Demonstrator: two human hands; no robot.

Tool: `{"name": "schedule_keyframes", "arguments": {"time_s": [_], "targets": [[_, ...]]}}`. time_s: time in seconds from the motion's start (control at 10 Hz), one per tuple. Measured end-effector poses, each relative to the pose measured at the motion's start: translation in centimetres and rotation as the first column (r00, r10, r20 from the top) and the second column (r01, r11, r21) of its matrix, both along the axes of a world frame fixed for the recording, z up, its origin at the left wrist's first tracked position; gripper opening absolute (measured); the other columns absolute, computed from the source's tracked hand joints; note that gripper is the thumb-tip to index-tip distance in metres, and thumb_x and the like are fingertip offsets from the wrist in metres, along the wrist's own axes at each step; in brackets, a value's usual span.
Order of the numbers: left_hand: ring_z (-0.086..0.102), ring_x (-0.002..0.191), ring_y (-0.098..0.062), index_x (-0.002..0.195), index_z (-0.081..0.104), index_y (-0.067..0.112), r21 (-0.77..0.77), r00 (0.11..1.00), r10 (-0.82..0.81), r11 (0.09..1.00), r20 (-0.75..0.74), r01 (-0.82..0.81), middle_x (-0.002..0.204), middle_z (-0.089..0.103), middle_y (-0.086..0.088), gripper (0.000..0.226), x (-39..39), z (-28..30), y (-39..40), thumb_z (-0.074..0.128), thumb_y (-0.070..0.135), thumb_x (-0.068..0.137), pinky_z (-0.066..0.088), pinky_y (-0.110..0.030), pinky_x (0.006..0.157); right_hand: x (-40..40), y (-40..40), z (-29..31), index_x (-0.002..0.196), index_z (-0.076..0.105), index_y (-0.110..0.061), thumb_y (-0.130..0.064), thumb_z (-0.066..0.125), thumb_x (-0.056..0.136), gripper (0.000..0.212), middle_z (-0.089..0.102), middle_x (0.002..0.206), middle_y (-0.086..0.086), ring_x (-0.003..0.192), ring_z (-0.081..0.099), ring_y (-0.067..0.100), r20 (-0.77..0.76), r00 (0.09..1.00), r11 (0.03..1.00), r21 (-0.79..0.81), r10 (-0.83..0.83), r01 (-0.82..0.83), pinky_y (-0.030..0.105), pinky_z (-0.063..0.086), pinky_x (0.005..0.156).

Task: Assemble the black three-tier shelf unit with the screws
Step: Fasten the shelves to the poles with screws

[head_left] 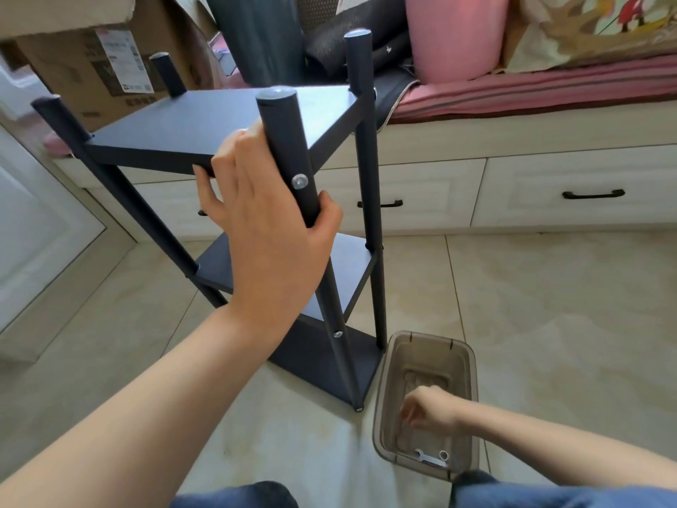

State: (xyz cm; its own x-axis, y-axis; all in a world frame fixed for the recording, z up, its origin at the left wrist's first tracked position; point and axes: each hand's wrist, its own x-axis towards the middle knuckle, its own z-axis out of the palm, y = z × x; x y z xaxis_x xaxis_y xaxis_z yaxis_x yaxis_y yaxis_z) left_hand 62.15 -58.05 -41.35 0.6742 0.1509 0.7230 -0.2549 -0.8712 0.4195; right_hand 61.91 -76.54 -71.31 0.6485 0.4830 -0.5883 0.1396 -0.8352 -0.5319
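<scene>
Head view: the black shelf unit (227, 130) stands on the tiled floor (549, 306) at centre frame, three boards already on four posts. The left hand (267, 218) wraps its fingers and thumb round the near post (289, 152), just beside a seated screw (299, 181). At lower right the right hand (426, 408) dips into a brown plastic bin (383, 397), fingers curled; whether it holds anything I cannot tell. A small wrench (430, 460) lies at the bin's near end. Likely next: fetch hardware while keeping the post steady and upright.
</scene>
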Motion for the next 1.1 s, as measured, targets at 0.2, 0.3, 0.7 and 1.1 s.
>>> {"name": "schedule_keyframes", "arguments": {"time_s": [0.2,0.3,0.7,1.1], "targets": [[0.043,0.125,-0.031,0.130,0.049,0.001,0.001,1.000,0.007,1.000,0.004,-0.007,0.127,0.052,-0.015,0.056,0.0,0.1,0.0,0.067,0.016,0.079,0.030,-0.061,0.107,0.2,-0.5,-2.5,0.101,0.068,0.001,-0.006,0.055,0.094,0.016,0.068,0.099,0.013,0.094,0.065,0.024,-0.013,0.996,0.971,-0.222,0.088,-0.089,0.032,0.049,0.076],[0.043,0.125,-0.031,0.131,0.049,0.002,-0.006,1.000,0.004,1.000,0.008,-0.004,0.127,0.053,-0.014,0.057,0.0,0.0,0.0,0.066,0.017,0.078,0.030,-0.061,0.108,-0.2,0.0,-3.6,0.080,0.060,0.000,-0.004,0.055,0.094,0.015,0.052,0.078,0.009,0.070,0.051,0.020,-0.064,0.986,0.925,-0.340,0.156,-0.168,0.029,0.038,0.058],[0.046,0.124,-0.033,0.132,0.046,0.002,-0.010,0.999,-0.021,1.000,0.034,0.021,0.126,0.054,-0.012,0.061,0.3,-0.3,0.2,0.067,0.020,0.078,0.032,-0.060,0.107,-0.7,1.4,-8.4,0.130,0.056,-0.001,-0.010,0.058,0.095,0.036,0.059,0.131,0.020,0.120,0.059,0.038,-0.037,0.945,0.847,-0.434,0.324,-0.307,0.044,0.049,0.093],[0.050,0.118,-0.038,0.130,0.047,-0.003,-0.004,0.997,-0.019,1.000,0.075,0.019,0.120,0.052,-0.015,0.061,0.6,-0.5,0.2,0.068,0.020,0.078,0.041,-0.058,0.102,3.5,-1.8,-8.1,0.129,0.055,0.003,-0.001,0.040,0.099,0.033,0.057,0.132,0.023,0.123,0.055,0.034,0.111,0.918,0.837,-0.463,0.380,-0.290,0.043,0.047,0.096]]}}
